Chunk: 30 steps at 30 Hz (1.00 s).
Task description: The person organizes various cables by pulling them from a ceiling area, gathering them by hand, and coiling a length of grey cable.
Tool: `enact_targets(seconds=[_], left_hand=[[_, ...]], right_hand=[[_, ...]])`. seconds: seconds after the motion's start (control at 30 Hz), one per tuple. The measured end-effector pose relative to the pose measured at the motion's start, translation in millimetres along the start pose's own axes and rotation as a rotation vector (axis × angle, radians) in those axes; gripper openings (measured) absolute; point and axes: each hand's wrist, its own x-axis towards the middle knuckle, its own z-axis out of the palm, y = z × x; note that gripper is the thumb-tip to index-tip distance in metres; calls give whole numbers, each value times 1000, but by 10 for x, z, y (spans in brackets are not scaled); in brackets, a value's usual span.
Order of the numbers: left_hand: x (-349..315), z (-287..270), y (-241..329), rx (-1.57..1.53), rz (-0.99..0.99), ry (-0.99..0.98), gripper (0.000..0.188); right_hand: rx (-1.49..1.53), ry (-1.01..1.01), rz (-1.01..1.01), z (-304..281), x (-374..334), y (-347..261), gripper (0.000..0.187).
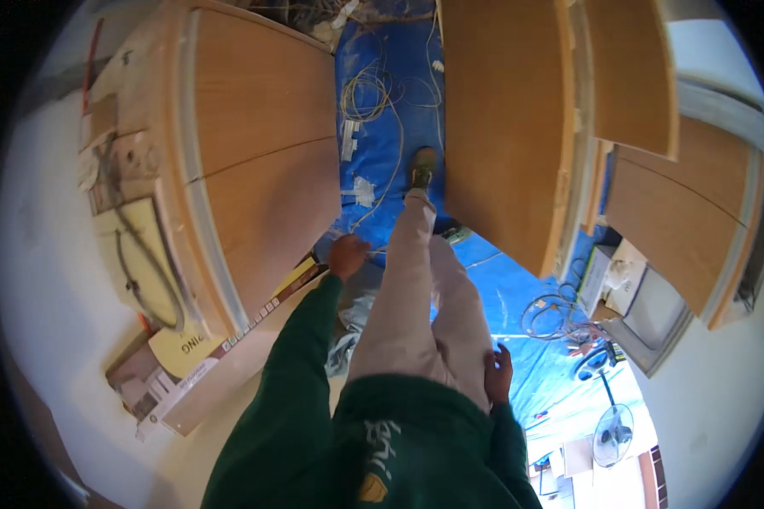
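Note:
My left hand (348, 256) reaches forward at the end of a green sleeve, back side up. Its fingers point away and are mostly hidden, so I cannot tell whether it holds anything. It appears over the edge of the blue floor sheet (380, 144), near clear plastic wrapping (358, 316) and a long printed carton (238, 360). My right hand (499, 375) hangs beside my right thigh, its fingers loosely bent and apart, with nothing seen in them. One booted foot (424, 168) is stepped forward on the sheet between wooden cabinets.
A wooden cabinet (259, 110) stands left, another cabinet (505, 119) right with a panel jutting out. A coiled cable (365, 95) lies ahead on the floor. To the right are tangled wires (552, 316), an open box (611, 276) and a fan (613, 434).

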Motion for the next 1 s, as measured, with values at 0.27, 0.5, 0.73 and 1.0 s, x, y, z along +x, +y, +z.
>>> enact_targets(seconds=[0.27, 0.5, 0.73, 1.0], left_hand=[[2974, 815, -380, 251, 14, 220, 50], [5070, 1025, -1034, 294, 174, 265, 74], [5704, 1217, -1039, 516, 120, 98, 111], [5303, 1691, -708, 307, -105, 197, 128]], right_hand=[[-40, 183, 171, 464, 528, -273, 52], [-95, 328, 296, 676, 907, -341, 50], [-53, 342, 471, 679, 1107, -393, 49], [-36, 347, 485, 607, 1081, -472, 49]])
